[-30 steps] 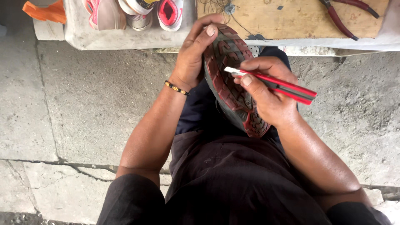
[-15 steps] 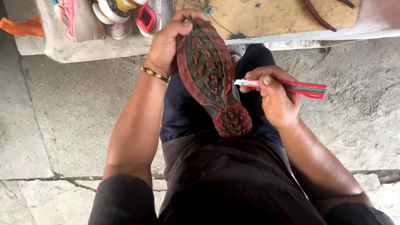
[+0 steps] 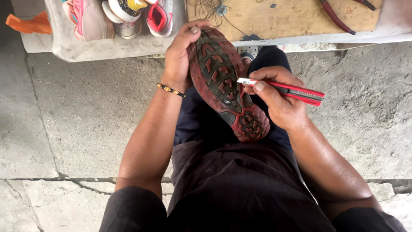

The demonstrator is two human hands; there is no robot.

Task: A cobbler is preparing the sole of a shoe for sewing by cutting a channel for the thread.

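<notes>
Over the person's lap, a shoe lies sole up, its red and black tread facing the camera, toe end pointing away. The left hand clasps the toe end, fingers wrapped over the tip. The right hand is clenched around a red utility knife, whose blade end meets the sole's right edge near mid-length. A beaded bracelet sits on the left wrist. Beyond, small shoes rest in a grey tray beside a wooden board bearing pliers.
</notes>
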